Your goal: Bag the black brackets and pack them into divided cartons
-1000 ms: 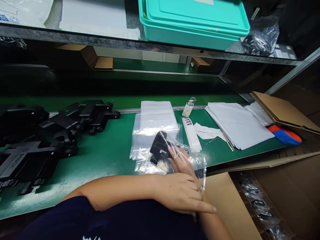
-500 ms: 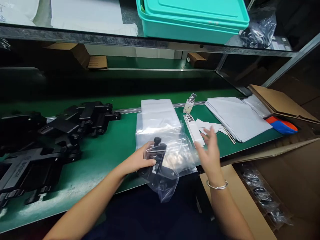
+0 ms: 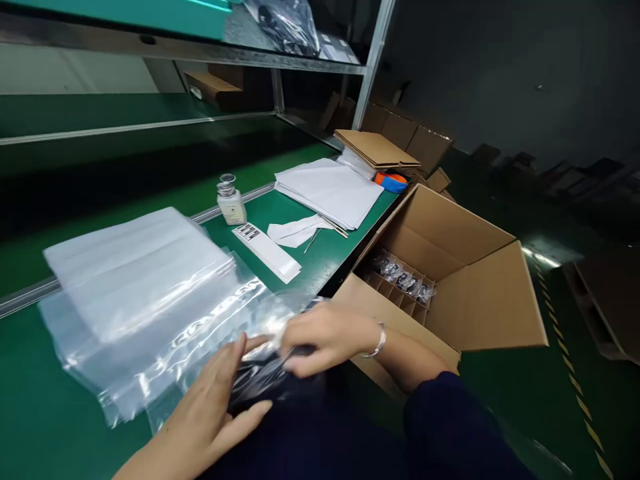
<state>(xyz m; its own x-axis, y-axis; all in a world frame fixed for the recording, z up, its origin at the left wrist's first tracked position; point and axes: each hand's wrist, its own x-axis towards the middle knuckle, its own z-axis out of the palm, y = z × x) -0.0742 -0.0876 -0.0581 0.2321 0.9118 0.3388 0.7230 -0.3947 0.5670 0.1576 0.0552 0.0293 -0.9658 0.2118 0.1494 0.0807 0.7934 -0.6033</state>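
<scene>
A black part in a clear plastic bag (image 3: 257, 379) lies between both hands at the table's front edge, partly blurred. My right hand (image 3: 327, 337), with a bracelet on its wrist, is closed on the bag's right end. My left hand (image 3: 217, 400) rests against its left side, thumb and fingers apart. Beside them, a stack of clear plastic bags (image 3: 150, 287) lies on the green table (image 3: 25, 373). Behind the hands is a white label strip (image 3: 270, 253) with black print.
An open cardboard box (image 3: 493, 293) with dividers and bagged items stands right of the table. A small bottle (image 3: 231, 203), white sheets (image 3: 333, 190), tweezers (image 3: 334, 227), blue-orange tape (image 3: 391, 181) and folded cardboard (image 3: 377, 148) sit farther back. A metal shelf (image 3: 200, 53) spans above.
The view has swung right, bringing the open box into sight. My right hand has come down from the air and closed on the bagged part. My left hand's fingers have spread.
</scene>
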